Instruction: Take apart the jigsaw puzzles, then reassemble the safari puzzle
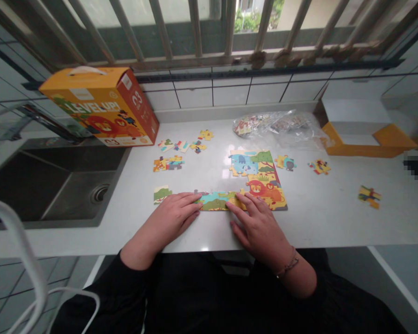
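Observation:
A partly joined jigsaw puzzle point(264, 172) lies flat on the counter, with lions and a blue elephant at its right side. Its bottom strip point(214, 201) runs left between my hands. My left hand point(177, 211) rests with fingers stretched out, their tips touching the strip's left end. On the strip's right part lie the spread fingers of my right hand point(256, 215). A puzzle piece with a green tree point(162, 193) sits beside my left hand, partly behind it. Joined pieces with orange and blue prints point(167, 163) lie farther back.
Loose pieces point(319, 166) are scattered right and back left, one point(369, 196) far right. Clear plastic bags point(282, 124) hold more pieces by an opened orange box point(365, 137). An orange puzzle box point(101, 109) stands beside the sink point(104, 218). A white cable point(24, 250) hangs left.

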Motion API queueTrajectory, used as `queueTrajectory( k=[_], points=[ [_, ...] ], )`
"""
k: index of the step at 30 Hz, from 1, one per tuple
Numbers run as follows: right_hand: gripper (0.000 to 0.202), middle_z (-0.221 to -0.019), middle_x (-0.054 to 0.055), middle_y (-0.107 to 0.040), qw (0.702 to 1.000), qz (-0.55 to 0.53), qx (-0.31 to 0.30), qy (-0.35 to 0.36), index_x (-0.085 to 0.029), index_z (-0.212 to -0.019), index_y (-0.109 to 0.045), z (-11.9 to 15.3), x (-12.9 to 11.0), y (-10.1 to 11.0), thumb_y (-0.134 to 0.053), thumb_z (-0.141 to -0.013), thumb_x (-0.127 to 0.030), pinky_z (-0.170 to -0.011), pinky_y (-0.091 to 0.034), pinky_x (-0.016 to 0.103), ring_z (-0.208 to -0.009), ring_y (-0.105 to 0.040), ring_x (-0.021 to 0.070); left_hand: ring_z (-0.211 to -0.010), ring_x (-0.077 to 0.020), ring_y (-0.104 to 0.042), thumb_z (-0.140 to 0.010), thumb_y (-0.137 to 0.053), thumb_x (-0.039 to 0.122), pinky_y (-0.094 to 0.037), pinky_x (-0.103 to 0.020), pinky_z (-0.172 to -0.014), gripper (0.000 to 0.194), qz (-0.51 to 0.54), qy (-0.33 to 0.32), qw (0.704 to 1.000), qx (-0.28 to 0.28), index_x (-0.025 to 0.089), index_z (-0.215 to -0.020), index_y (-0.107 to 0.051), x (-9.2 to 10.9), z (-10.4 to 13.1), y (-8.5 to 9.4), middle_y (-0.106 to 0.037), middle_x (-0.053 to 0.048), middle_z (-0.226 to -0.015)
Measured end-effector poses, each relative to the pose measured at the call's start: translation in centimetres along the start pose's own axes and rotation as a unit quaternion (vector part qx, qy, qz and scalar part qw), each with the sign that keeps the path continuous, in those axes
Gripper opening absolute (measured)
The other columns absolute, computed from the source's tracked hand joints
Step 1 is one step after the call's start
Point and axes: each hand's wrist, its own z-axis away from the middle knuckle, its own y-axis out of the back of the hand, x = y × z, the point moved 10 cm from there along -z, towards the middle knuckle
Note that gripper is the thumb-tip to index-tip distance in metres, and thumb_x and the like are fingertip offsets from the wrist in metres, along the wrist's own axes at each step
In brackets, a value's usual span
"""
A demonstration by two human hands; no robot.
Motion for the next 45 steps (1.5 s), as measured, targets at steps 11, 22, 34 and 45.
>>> queueTrajectory(
  k=[11, 22, 34, 45],
  points=[
    [0.05, -0.17, 0.014, -0.056, 1.0, -0.007, -0.01, -0.006, -0.027, -0.157, -0.069, -0.1, 0.2, -0.2, -0.064, -0.108, -0.035, -0.134, -0.036, 0.062, -0.159, -0.047, 0.0388, -0.145, -0.0349, -0.064, -0.111, -0.063, 0.04, -0.052, -0.057, -0.123, 0.045, 0.003, 0.085, 0.996, -0.036, 0.025, -0.153, -0.065, -1.1, 0.0, -0.1, -0.066, -0.015, -0.159],
    [0.05, -0.17, 0.016, -0.056, 1.0, -0.008, -0.005, 0.002, -0.025, -0.157, -0.067, 0.0, 0.2, -0.2, -0.062, -0.108, -0.035, -0.132, -0.039, 0.064, -0.159, -0.047, 0.0396, -0.15, -0.0438, -0.059, -0.103, -0.058, 0.059, -0.043, -0.061, -0.131, 0.066, -0.084, 0.243, 0.966, 0.005, 0.015, -0.152, -0.062, -14.1, 4.4, 5.1, -0.064, -0.022, -0.161],
    [0.05, -0.171, 0.015, -0.055, 1.0, -0.012, -0.013, -0.004, -0.027, -0.158, -0.066, -0.1, 0.2, -0.1, -0.062, -0.109, -0.036, -0.132, -0.039, 0.063, -0.159, -0.047, 0.0393, -0.128, -0.0371, -0.067, -0.097, -0.065, 0.037, -0.05, -0.057, -0.119, 0.048, -0.017, 0.166, 0.986, -0.001, 0.018, -0.141, -0.072, -17.3, -5.5, 3.5, -0.077, -0.018, -0.138],
    [0.049, -0.17, 0.015, -0.055, 1.0, -0.012, -0.007, 0.0, -0.026, -0.158, -0.067, 0.0, 0.2, -0.1, -0.061, -0.109, -0.036, -0.131, -0.039, 0.064, -0.159, -0.047, 0.0394, -0.117, -0.0301, -0.066, -0.09, -0.081, 0.033, -0.051, -0.049, -0.111, 0.036, 0.057, 0.116, 0.991, 0.037, 0.02, -0.123, -0.072, -12.8, -6.8, 3.1, -0.075, -0.01, -0.123]
  ],
)
